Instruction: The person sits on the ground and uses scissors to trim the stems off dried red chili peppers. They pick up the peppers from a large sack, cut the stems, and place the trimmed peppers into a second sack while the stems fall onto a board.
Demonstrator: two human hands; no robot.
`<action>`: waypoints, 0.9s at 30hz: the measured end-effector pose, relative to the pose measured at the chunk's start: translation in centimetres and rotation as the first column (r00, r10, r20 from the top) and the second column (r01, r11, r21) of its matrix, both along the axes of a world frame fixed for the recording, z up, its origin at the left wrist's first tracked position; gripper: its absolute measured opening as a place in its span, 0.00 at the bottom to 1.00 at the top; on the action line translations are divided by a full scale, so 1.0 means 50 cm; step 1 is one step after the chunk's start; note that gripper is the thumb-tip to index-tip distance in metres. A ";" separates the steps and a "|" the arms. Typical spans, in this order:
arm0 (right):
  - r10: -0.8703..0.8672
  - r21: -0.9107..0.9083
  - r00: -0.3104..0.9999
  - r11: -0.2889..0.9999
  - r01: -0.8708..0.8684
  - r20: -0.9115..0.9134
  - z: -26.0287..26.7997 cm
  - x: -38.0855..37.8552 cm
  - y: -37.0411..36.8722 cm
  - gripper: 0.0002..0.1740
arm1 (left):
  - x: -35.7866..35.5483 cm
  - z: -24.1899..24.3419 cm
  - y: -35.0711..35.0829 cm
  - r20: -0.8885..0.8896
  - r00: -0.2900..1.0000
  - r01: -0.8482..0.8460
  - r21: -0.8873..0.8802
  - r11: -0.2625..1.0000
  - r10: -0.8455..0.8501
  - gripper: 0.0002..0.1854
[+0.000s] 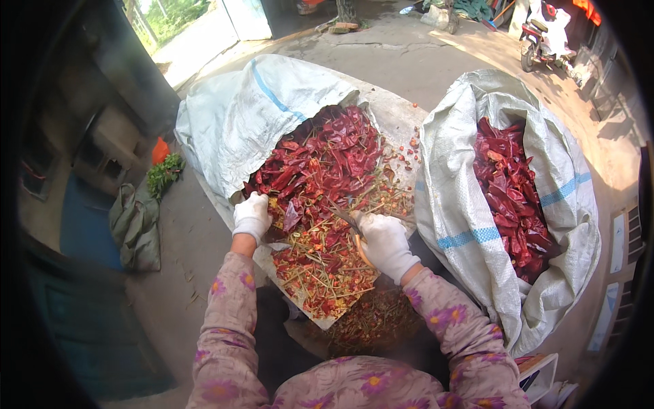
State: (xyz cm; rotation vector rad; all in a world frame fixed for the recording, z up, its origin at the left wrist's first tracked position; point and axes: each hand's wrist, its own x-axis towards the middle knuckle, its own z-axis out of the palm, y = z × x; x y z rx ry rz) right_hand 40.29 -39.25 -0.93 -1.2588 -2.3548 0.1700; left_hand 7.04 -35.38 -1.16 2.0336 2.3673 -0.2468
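Note:
My left hand (253, 217), in a white glove, has its fingers curled at the lower lip of a white woven sack (230, 112) lying on its side. Dried red chili peppers (327, 158) spill from the sack's mouth onto a pale board (393, 112). In my gloved right hand (384, 243) is a pair of scissors (347, 217) with orange handles, blades pointing up and left over the peppers. Chili stems, seeds and scraps (322, 271) cover the near end of the board, between and below my hands.
An upright white sack (460, 199) with its top rolled open holds dried peppers (511, 204) at my right. More scraps (373, 322) lie below the board. Green leaves (164, 176) and a grey-green bag (134, 225) are at left. A scooter (541, 41) stands far right.

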 end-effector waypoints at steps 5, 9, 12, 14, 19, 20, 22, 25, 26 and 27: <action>0.005 -0.080 0.999 0.997 -0.001 0.051 0.002 -0.004 -0.005 0.15 | 0.042 0.077 -0.013 0.611 0.784 -0.073 0.261 0.962 -0.107 0.17; -0.020 -0.115 0.998 0.993 0.028 0.068 0.006 -0.009 -0.009 0.14 | 0.122 0.091 -0.042 0.924 0.342 -0.082 0.210 0.974 -0.170 0.17; -0.043 -0.101 0.999 0.994 0.045 0.019 0.006 -0.010 -0.012 0.15 | 0.177 0.081 -0.054 0.966 0.177 -0.105 0.210 0.972 -0.190 0.13; -0.040 -0.073 0.999 0.997 0.038 -0.035 0.004 -0.011 -0.014 0.15 | 0.195 0.074 -0.064 0.809 0.479 0.032 0.372 0.928 -0.341 0.17; -0.005 -0.176 0.998 0.984 0.018 0.070 0.002 -0.017 -0.010 0.12 | 0.215 0.053 -0.071 0.830 0.416 0.009 0.405 0.914 -0.371 0.22; -0.003 -0.234 0.997 0.972 0.021 0.080 0.005 -0.017 -0.009 0.12 | 0.208 0.054 -0.069 0.816 0.437 0.076 0.386 0.919 -0.379 0.25; 0.042 -0.384 0.995 0.920 -0.072 -0.086 0.016 -0.014 -0.010 0.12 | 0.195 0.056 -0.069 0.939 0.273 0.082 0.196 0.977 -0.211 0.23; -0.232 -0.747 0.721 0.357 -0.561 -0.653 0.039 -0.001 -0.013 0.24 | 0.176 0.070 -0.070 1.000 0.005 0.087 0.015 0.996 -0.015 0.21; -0.283 -0.669 0.609 0.243 -0.702 -0.741 0.046 0.007 -0.014 0.23 | 0.174 0.074 -0.072 0.996 -0.075 0.058 -0.047 0.997 0.051 0.21; -0.366 -0.551 0.475 0.137 -0.823 -0.800 0.051 0.012 -0.015 0.22 | 0.176 0.077 -0.074 0.992 -0.123 0.061 0.007 0.998 0.001 0.21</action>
